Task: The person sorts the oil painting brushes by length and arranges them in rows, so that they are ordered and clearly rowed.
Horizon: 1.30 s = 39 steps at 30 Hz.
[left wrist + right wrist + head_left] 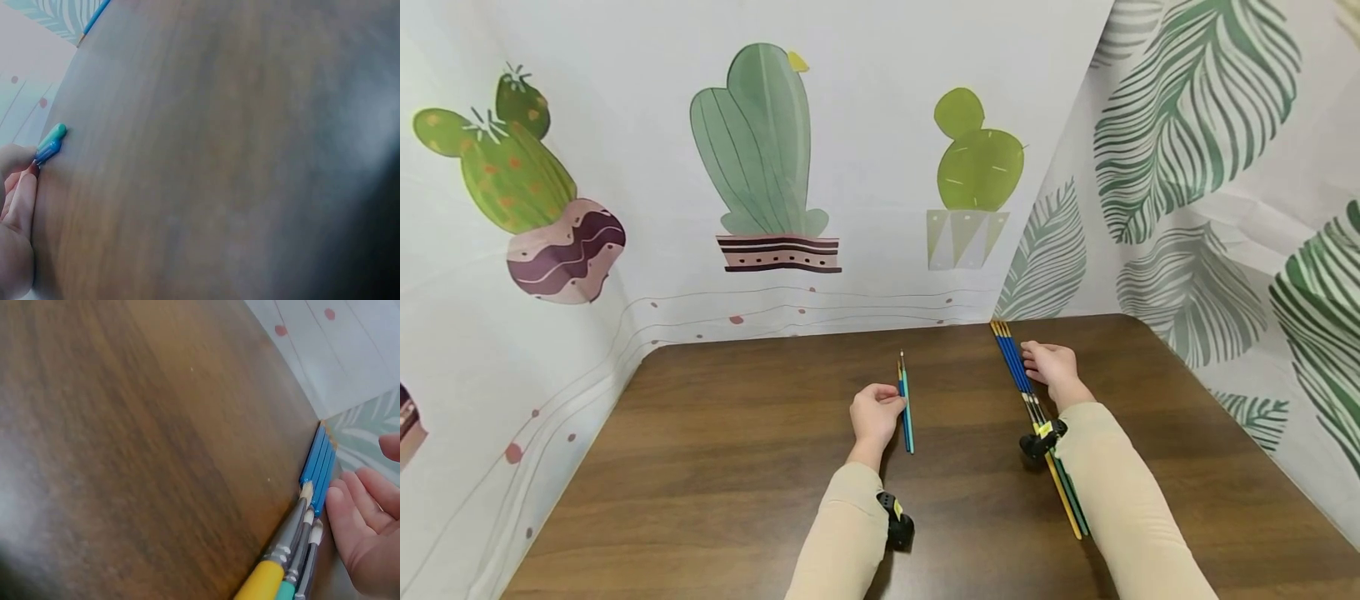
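Note:
In the middle of the table, my left hand (877, 412) pinches at a thin blue paintbrush (903, 421) between thumb and forefinger. A thin teal paintbrush (909, 417) lies right alongside it. The left wrist view shows the rounded handle ends of the blue brush (49, 150) and the teal brush (58, 131) by the fingertips. Over to the right, my right hand (1051, 367) is beside a row of blue-handled brushes (1012, 358), its fingers loosely bent and holding nothing. Bristle tips of larger brushes (306, 490) overlap the blue handles in the right wrist view.
The larger brushes have yellow (1063, 496) and green (1077, 500) handles and run toward me, partly under my right forearm. The brown wooden table (737, 450) meets a cloth (880, 167) printed with cacti and leaves at its back edge.

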### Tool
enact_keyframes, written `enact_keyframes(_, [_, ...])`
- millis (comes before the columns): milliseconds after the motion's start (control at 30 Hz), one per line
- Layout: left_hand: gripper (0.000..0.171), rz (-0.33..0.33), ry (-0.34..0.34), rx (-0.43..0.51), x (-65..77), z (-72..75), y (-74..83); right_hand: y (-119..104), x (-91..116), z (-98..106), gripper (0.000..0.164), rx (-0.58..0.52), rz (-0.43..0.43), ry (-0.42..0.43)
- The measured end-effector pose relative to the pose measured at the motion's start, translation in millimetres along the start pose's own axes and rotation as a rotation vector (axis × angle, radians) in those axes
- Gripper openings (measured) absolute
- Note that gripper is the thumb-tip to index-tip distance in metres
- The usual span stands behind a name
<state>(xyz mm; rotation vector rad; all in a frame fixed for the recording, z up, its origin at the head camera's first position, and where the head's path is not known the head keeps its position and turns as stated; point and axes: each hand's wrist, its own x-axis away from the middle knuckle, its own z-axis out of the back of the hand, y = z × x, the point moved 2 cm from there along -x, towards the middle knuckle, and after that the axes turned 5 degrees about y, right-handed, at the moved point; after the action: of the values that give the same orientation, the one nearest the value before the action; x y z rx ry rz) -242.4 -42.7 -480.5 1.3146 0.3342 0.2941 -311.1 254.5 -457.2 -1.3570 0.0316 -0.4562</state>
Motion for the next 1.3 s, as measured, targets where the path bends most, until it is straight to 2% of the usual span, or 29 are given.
enact_keyframes(200, [0.015, 0.007, -0.003, -0.001, 1.5, -0.3, 0.3, -3.9, 3.8, 0.1, 0.052, -0.040, -0.011, 0.052])
enact_keyframes(400, [0.014, 0.000, -0.007, 0.005, 0.8, 0.4, -0.2, -9.4, 8.2, 0.2, 0.050, -0.038, 0.019, 0.059])
enact_keyframes(567, [0.011, -0.068, 0.008, 0.028, 2.8, 3.4, 2.2, -12.0, 12.8, -3.4, 0.046, -0.017, 0.056, 0.035])
enact_keyframes(633, [0.012, -0.086, 0.010, 0.029, 3.0, 4.0, 2.7, -13.1, 15.8, -6.3, 0.045, -0.014, 0.073, 0.018])
enact_keyframes(867, [0.012, -0.009, -0.002, -0.023, 2.1, 2.3, 2.3, -15.0, 26.9, -17.3, 0.045, -0.019, 0.097, -0.058])
enact_keyframes(1300, [0.009, -0.017, -0.004, -0.047, 3.1, 2.0, 2.2, -8.8, 49.6, -58.8, 0.041, -0.084, 0.075, -0.253])
